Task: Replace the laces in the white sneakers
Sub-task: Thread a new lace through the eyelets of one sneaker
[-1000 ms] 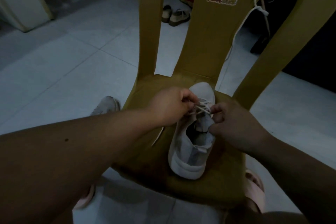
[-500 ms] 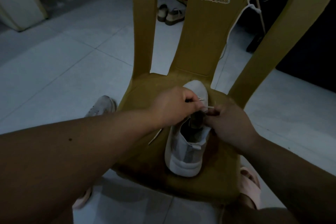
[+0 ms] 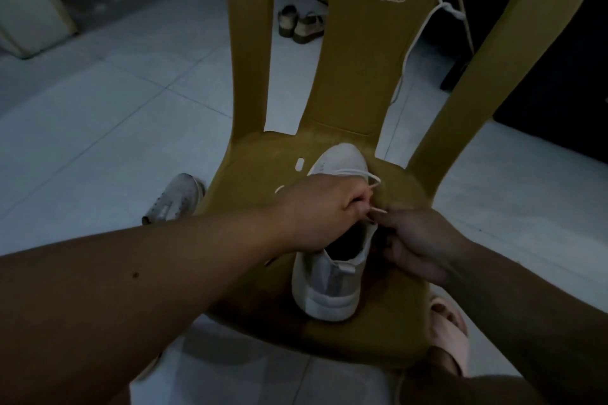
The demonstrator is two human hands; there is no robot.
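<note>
Both forearms reached in over the chair (image 3: 355,76) seat. Left hand (image 3: 329,207): knuckles up, fingers curled, pinching the lace (image 3: 357,171) above the tongue. Right hand (image 3: 418,240): blurred, thumb and forefinger pressed together on the lace's free end, just beside the left fingertips. Sneaker (image 3: 329,293): white, upright mid-seat, heel toward the person, toe toward the backrest, collar gaping, a slack lace loop across its toe. A second sneaker (image 3: 177,197) lay on the floor left of the chair.
</note>
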